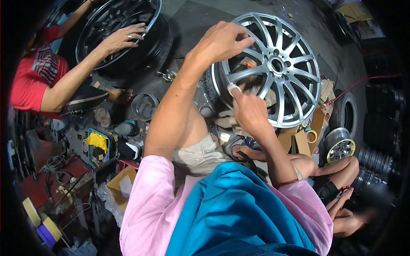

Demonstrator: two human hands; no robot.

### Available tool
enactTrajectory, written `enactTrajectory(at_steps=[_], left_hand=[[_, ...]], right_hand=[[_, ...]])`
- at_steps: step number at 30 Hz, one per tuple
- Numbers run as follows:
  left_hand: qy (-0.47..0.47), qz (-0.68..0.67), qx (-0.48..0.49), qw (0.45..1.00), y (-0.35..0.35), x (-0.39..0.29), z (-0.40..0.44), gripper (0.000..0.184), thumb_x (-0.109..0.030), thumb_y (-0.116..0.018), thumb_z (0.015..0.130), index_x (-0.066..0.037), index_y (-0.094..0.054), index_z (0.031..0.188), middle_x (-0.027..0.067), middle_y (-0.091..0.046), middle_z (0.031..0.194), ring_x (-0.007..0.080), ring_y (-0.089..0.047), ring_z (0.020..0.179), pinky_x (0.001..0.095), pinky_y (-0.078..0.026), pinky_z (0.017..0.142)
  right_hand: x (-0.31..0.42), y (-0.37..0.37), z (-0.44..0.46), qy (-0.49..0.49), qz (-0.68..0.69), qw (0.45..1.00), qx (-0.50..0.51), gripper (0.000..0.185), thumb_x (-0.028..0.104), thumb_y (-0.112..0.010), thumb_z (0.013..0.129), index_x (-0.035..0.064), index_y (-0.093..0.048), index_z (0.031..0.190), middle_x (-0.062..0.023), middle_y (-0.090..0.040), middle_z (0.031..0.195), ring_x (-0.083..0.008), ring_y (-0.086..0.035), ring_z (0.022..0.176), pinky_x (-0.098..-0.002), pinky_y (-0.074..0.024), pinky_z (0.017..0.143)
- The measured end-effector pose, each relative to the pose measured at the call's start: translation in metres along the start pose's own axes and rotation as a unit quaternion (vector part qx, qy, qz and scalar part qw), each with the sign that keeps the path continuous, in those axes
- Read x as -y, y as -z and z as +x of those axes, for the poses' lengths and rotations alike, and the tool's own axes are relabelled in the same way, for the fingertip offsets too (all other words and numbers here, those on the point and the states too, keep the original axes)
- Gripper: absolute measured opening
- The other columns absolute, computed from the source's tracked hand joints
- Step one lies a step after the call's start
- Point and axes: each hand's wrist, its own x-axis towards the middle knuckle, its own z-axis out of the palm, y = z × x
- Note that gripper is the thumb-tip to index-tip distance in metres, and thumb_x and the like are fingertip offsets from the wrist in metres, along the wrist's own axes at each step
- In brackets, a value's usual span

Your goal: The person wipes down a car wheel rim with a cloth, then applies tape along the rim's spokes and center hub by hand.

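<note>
A silver multi-spoke wheel rim (277,65) is tilted up in front of me, with a dark tire behind its left side. My left hand (224,40) is at the upper left edge of the rim, its fingers curled; whatever they might hold is hidden. Lower down, my right hand (252,113) is closed in front of the lower left spokes. A small white piece (232,88) covers the tip of its extended digit, close to a spoke end. Whether it touches the metal is hard to tell.
At the upper left, a person in a red shirt (30,87) has a hand on a dark wheel (119,25). Another person sits at the lower right near a small rim (340,149) and stacked tires. A clear tub (144,106), a yellow cloth (97,141) and cardboard lie around.
</note>
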Motion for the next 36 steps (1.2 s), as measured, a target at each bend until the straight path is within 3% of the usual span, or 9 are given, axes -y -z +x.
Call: enactTrajectory(at_steps=[1,5,6,10,18,20,21,29,36], left_hand=[[0.006,0.001,0.008,1.0,0.001,-0.002,-0.001,0.032,-0.032,-0.071,0.092,-0.001,-0.077,0.093,0.0189,-0.072,0.078,0.0387,-0.069,0.073,0.0437,-0.054,0.074],[-0.003,-0.003,0.001,1.0,-0.004,-0.007,-0.002,0.03,-0.031,-0.071,0.091,-0.002,-0.078,0.091,0.0187,-0.071,0.074,0.039,-0.068,0.071,0.0443,-0.054,0.071],[-0.033,-0.003,-0.006,0.999,-0.006,-0.008,-0.003,0.031,-0.031,-0.072,0.095,0.0,-0.076,0.093,0.0158,-0.068,0.069,0.0277,-0.062,0.057,0.038,-0.05,0.062],[-0.061,-0.005,0.025,0.998,-0.019,-0.023,-0.005,0.029,-0.03,-0.071,0.093,-0.002,-0.075,0.088,0.0189,-0.068,0.071,0.0349,-0.064,0.063,0.0422,-0.05,0.064],[-0.106,-0.082,0.247,0.96,-0.053,-0.053,-0.03,0.032,-0.032,-0.072,0.092,0.0,-0.076,0.09,0.0188,-0.073,0.078,0.0349,-0.072,0.074,0.0449,-0.055,0.071],[-0.113,-0.095,0.321,0.936,-0.062,-0.06,-0.037,0.033,-0.034,-0.074,0.091,-0.001,-0.076,0.089,0.0168,-0.072,0.076,0.0343,-0.071,0.073,0.0448,-0.053,0.07],[-0.132,-0.113,0.332,0.927,-0.069,-0.062,-0.041,0.033,-0.034,-0.073,0.091,-0.001,-0.076,0.089,0.0173,-0.073,0.078,0.0346,-0.071,0.076,0.0447,-0.053,0.072],[-0.153,-0.181,0.416,0.878,-0.081,-0.08,-0.05,0.041,-0.038,-0.068,0.096,0.002,-0.075,0.093,0.0207,-0.074,0.088,0.0364,-0.071,0.082,0.0436,-0.053,0.075],[-0.104,-0.26,0.476,0.834,-0.076,-0.086,-0.045,0.045,-0.043,-0.065,0.1,-0.002,-0.069,0.118,0.0145,-0.073,0.082,0.0231,-0.072,0.074,0.0388,-0.053,0.071]], right_hand=[[-0.001,0.002,-0.011,-0.019,0.001,1.0,0.007,0.027,0.009,-0.054,0.094,0.0025,-0.065,0.118,-0.0284,-0.069,0.077,-0.0483,-0.069,0.078,-0.0582,-0.0525,0.073],[-0.003,0.014,-0.042,-0.045,0.035,0.997,0.047,0.022,0.011,-0.055,0.094,0.0056,-0.062,0.114,-0.0284,-0.069,0.083,-0.0505,-0.066,0.081,-0.0585,-0.051,0.073],[-0.004,0.014,-0.049,-0.041,0.035,0.997,0.046,0.022,0.011,-0.055,0.094,0.0056,-0.062,0.114,-0.0284,-0.069,0.083,-0.0505,-0.066,0.081,-0.0585,-0.051,0.073],[0.001,0.016,-0.069,0.012,0.085,0.994,0.071,0.024,0.009,-0.056,0.094,0.009,-0.062,0.117,-0.0254,-0.071,0.082,-0.0489,-0.067,0.076,-0.057,-0.0533,0.071],[-0.011,0.015,-0.079,0.042,0.212,0.966,0.143,0.025,0.022,-0.067,0.098,0.003,-0.06,0.113,-0.0263,-0.069,0.106,-0.0496,-0.064,0.099,-0.0537,-0.0517,0.079],[-0.015,0.021,-0.083,0.03,0.304,0.944,0.122,0.021,0.02,-0.069,0.099,0.0014,-0.063,0.106,-0.019,-0.068,0.094,-0.0381,-0.065,0.085,-0.0425,-0.0511,0.077],[-0.02,0.024,-0.085,0.018,0.319,0.937,0.139,0.02,0.02,-0.067,0.103,0.0006,-0.065,0.107,-0.0094,-0.067,0.092,-0.0201,-0.063,0.086,-0.0356,-0.05,0.078],[-0.044,0.055,-0.113,-0.184,0.564,0.789,0.16,0.028,0.019,-0.065,0.105,-0.0023,-0.071,0.122,-0.0091,-0.073,0.114,-0.0158,-0.065,0.105,-0.0315,-0.0512,0.092],[-0.06,0.072,-0.126,-0.083,0.413,0.902,0.094,0.027,0.02,-0.068,0.103,-0.001,-0.071,0.12,-0.0094,-0.068,0.116,-0.0208,-0.06,0.11,-0.0343,-0.0457,0.098]])
